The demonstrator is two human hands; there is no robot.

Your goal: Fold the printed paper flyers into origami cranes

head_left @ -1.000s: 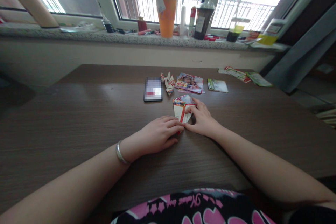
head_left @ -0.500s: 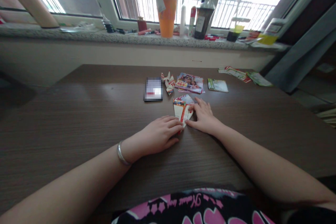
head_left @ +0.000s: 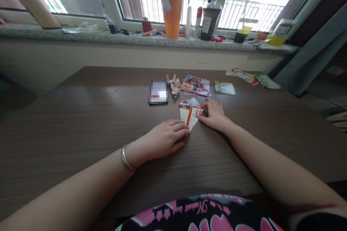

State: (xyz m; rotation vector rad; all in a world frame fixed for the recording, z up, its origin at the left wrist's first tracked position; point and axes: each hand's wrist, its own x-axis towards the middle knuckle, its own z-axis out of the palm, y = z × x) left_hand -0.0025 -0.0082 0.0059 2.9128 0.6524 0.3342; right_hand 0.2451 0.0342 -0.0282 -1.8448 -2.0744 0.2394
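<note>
A folded printed paper (head_left: 193, 117), white with red and orange print, lies on the table between my hands. It narrows to a point toward me, and its far end shows a blue-grey picture. My left hand (head_left: 169, 137) lies over the paper's near left tip, fingers stretched out and flat, with the thumb apart on the table. My right hand (head_left: 214, 114) rests at the paper's right edge. Its thumb and index fingertip touch or nearly touch the edge, with the fingers spread. A silver bangle (head_left: 125, 158) circles my left wrist.
Beyond the paper, on the table (head_left: 81, 115), lie a phone-like blurred device (head_left: 158, 92), a folded paper figure (head_left: 174, 85), a stack of flyers (head_left: 196, 85) and a small card stack (head_left: 225, 88). Paper strips (head_left: 245, 75) lie far right. Drink cups (head_left: 173, 14) and bottles line the windowsill.
My right hand has slid to the right and slightly away from me, uncovering more of the paper's right side. My left hand has stayed in place.
</note>
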